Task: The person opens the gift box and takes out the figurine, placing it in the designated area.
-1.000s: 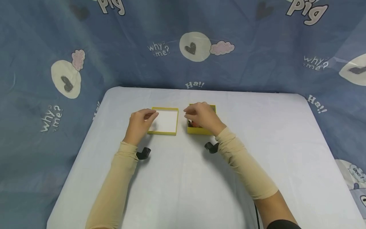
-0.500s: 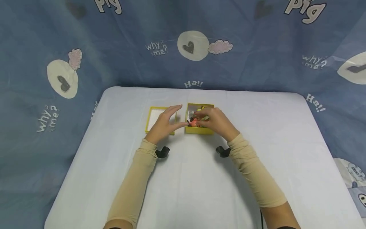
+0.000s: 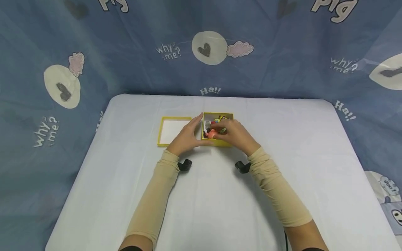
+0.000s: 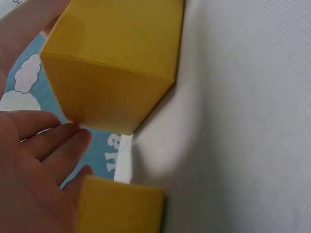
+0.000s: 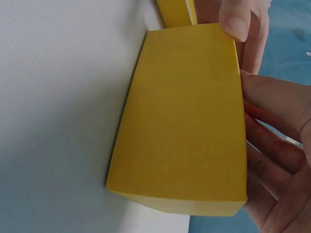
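Note:
A yellow box [image 3: 217, 143] stands on the table with several small toy figures inside, among them a pink toy figure [image 3: 211, 134] near its front left corner. My left hand [image 3: 186, 138] touches the box's left side, its fingers nearly straight and its thumb along the front wall. In the right wrist view, that thumb [image 5: 236, 28] lies over the box's top corner. My right hand [image 3: 238, 135] reaches over the rim into the box, thumb and fingers about the pink figure. The box wall hides most of this grip in the right wrist view.
Left of the box lies a shallow yellow lid [image 3: 158, 134], its white inside up and partly behind my left hand. A white cloth covers the table [image 3: 207, 202]. Behind it hangs a blue printed curtain [image 3: 132, 62].
My left hand has moved right from above the lid to the box's side, spreading its fingers and thumb. The right hand has shifted right and down into the box.

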`<state>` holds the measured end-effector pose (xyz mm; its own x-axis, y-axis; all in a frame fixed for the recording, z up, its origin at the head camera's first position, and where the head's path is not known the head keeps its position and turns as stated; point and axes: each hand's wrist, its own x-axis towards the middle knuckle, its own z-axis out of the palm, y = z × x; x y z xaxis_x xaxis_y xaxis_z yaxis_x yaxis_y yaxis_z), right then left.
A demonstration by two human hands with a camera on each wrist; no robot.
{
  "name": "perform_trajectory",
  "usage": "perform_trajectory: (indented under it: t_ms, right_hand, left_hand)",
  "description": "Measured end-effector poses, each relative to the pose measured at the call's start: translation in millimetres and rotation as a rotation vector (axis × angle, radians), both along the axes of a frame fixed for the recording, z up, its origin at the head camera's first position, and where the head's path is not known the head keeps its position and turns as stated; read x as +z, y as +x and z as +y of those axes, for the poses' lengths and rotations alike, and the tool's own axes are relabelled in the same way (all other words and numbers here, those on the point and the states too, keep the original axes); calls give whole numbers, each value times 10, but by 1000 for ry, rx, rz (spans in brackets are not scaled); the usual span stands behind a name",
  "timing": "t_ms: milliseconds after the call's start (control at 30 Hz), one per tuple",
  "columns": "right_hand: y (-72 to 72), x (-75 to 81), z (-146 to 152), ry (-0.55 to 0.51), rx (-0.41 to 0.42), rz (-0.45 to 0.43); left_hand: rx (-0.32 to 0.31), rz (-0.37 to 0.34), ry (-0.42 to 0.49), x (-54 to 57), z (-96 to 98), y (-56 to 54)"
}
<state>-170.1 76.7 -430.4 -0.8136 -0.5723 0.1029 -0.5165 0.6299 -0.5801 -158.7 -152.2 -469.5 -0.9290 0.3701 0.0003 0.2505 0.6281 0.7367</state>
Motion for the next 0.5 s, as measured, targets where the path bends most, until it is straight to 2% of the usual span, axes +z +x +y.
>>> perform_trajectory:
  t_ms: [200,300,500]
  right_hand:
    - [-7,-38,6,-25,-5,19]
    - [-15,-17,-5,-17,-11,16]
    - [-34,-13,-19,10,-29,-24]
  left_hand:
    - [23,-27,27,-72,53,-16]
    - [37,-31,37,-69,60,-14]
    - [43,-22,33,-101,67,-16]
